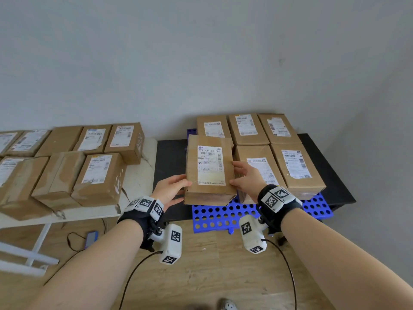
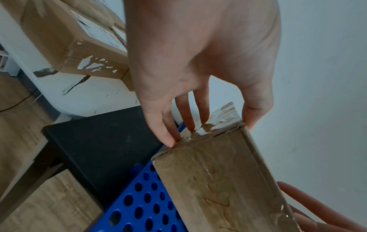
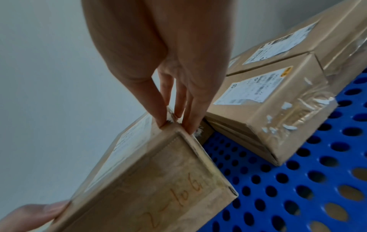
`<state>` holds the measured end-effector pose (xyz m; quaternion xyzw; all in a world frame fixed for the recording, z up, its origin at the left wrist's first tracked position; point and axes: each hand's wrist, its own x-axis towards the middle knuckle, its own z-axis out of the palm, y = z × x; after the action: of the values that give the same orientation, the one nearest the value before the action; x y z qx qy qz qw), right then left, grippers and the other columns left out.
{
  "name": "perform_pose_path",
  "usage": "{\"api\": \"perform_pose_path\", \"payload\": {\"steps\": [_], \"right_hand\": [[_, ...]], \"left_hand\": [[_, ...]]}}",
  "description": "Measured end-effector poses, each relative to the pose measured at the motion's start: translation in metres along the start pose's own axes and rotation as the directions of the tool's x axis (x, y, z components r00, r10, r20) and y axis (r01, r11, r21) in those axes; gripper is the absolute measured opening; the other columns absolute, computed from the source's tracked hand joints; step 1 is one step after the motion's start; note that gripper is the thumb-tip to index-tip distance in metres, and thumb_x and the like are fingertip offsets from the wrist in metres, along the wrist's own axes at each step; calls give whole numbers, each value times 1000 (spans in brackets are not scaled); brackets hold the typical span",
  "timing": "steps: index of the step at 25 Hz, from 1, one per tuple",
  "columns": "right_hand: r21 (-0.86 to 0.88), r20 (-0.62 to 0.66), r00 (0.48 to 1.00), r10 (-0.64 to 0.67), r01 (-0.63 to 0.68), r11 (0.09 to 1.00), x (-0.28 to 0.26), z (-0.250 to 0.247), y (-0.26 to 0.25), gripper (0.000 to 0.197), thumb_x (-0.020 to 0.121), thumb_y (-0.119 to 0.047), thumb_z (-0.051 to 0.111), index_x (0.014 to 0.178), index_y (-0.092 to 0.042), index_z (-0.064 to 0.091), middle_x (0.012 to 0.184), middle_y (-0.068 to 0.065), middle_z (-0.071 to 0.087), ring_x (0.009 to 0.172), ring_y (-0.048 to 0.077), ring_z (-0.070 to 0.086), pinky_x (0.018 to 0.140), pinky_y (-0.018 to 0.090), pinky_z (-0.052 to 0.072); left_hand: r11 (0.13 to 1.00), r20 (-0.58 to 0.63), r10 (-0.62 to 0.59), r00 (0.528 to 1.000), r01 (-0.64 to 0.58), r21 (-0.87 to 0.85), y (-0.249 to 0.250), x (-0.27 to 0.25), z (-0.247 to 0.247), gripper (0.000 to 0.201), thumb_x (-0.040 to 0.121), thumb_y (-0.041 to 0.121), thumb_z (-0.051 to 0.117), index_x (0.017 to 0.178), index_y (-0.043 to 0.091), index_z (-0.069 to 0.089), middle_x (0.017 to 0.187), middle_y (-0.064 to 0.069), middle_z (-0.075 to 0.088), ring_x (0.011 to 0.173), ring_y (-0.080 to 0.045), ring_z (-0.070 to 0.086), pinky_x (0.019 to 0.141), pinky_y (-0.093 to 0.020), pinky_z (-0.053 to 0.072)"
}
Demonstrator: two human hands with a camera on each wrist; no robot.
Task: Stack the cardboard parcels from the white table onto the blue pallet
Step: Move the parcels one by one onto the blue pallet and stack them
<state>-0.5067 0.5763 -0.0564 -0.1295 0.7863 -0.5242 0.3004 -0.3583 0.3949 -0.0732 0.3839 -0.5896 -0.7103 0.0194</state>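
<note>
White tabletop, left of frame: seven or so cardboard parcels stand on it in two rows, most with labels facing up. A dark phone-like item with a cable lies on the wood floor beneath it.

Centre: the left hand holds the left side of the held parcel, thumb on the top face, fingers pressed against the side wall; the left wrist view confirms fingertips on the taped side. The parcel is carried label up over the near left part of the blue pallet; the frames do not settle whether its underside touches the pallet. Orange handwriting shows on its near end in the right wrist view.

Right of centre: the right hand pinches the parcel's right edge, thumb on top, fingers down the side.

Right: five stacked parcels sit on the pallet in two rows, labels up. The pallet rests on a black low table, against a grey wall.
</note>
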Motion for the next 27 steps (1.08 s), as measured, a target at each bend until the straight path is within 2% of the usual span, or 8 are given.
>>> {"api": "perform_pose_path", "payload": {"steps": [4,8,10,15,17,20,24,27], "right_hand": [[-135,16,999,34,-32,990,5,11,28,62,82,7,62,138,-12,43,131,10,55,118,24,55,92,34,51],[-238,21,999,40,-34,971,11,18,49,62,83,4,61,139,-16,43,137,12,51,123,26,53,98,41,50],[-269,33,999,33,-23,963,15,20,54,59,85,4,57,138,-19,44,137,10,51,121,25,54,97,40,51],[-408,62,998,3,23,913,19,19,58,50,91,0,46,134,-25,49,131,4,56,110,25,59,77,26,52],[-464,89,995,-38,75,882,20,19,58,49,91,1,45,133,-23,51,137,2,53,121,24,53,87,26,49],[-559,125,988,-96,150,816,23,17,55,51,91,-1,48,137,-24,48,152,3,33,139,23,34,111,34,35],[-695,163,966,-199,255,672,19,0,55,56,93,-19,53,144,-31,34,157,0,19,147,19,12,115,42,29],[-775,157,977,-145,212,595,20,-18,63,64,90,-42,56,146,-33,28,159,2,11,148,20,4,119,44,18]], "left_hand": [[999,29,-49,998,49,1,-27,9,1,38,86,11,64,122,23,60,113,0,68,106,-19,63,95,-38,48],[998,34,-61,998,61,9,-45,21,5,43,88,11,62,127,28,56,121,4,64,113,-18,59,101,-41,45],[998,38,-61,997,60,22,-50,27,6,45,88,13,62,129,30,54,123,6,62,116,-19,57,104,-44,43],[997,82,-74,994,71,36,-54,31,14,61,81,8,70,134,27,47,130,5,57,120,-16,52,99,-39,44],[996,75,-53,996,47,74,-54,32,18,71,78,2,72,139,23,42,136,2,53,119,-15,52,93,-34,47],[986,53,8,999,-16,165,-52,34,25,81,77,-1,72,144,21,33,143,-2,47,129,-16,46,103,-37,44],[948,126,77,989,-111,297,-53,39,34,94,75,0,74,148,25,21,147,-2,41,137,-16,38,107,-36,40],[936,118,114,987,-146,320,-53,45,41,91,76,-3,72,148,22,22,148,-2,40,138,-16,35,102,-30,41]]}}
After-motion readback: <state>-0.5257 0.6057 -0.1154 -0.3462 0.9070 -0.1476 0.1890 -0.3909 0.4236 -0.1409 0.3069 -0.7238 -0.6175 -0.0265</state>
